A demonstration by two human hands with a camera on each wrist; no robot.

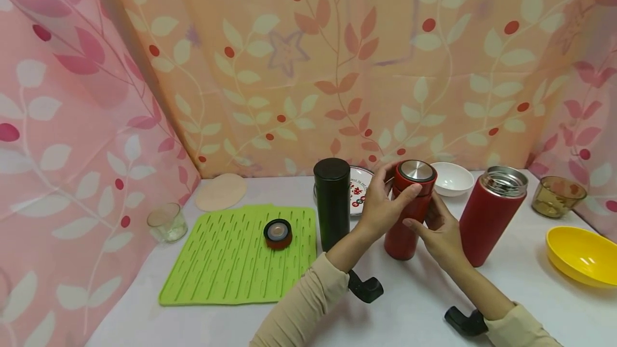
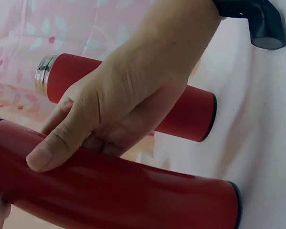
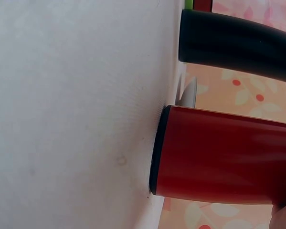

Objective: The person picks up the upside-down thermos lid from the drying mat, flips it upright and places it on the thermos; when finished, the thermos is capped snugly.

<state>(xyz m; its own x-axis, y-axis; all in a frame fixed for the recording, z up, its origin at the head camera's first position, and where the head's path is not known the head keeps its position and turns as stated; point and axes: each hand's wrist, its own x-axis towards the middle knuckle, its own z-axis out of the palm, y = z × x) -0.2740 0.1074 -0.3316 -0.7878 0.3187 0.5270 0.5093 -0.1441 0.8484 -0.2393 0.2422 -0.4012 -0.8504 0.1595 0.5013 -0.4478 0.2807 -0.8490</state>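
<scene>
A closed red thermos [image 1: 408, 229] with a silver-topped lid [image 1: 416, 171] stands upright between both hands. My left hand [image 1: 383, 209] grips it near the top, its thumb across the lid's lower edge and its fingers behind. Lower down, my right hand [image 1: 439, 235] holds the body, the thumb lying along the front. In the left wrist view the right hand [image 2: 119, 95] shows its thumb pressed on the red wall. Just right of it stands an open red thermos [image 1: 491, 224] with a bare steel neck. A black thermos [image 1: 332, 202] stands left of the hands.
A red-and-black stopper [image 1: 278, 233] lies on the green drying mat [image 1: 231, 261]. Behind the hands are a printed plate [image 1: 358, 178] and a white bowl [image 1: 453, 179]. A yellow bowl [image 1: 580, 256] and amber glass bowl [image 1: 558, 197] sit right; a clear glass [image 1: 167, 224] stands left.
</scene>
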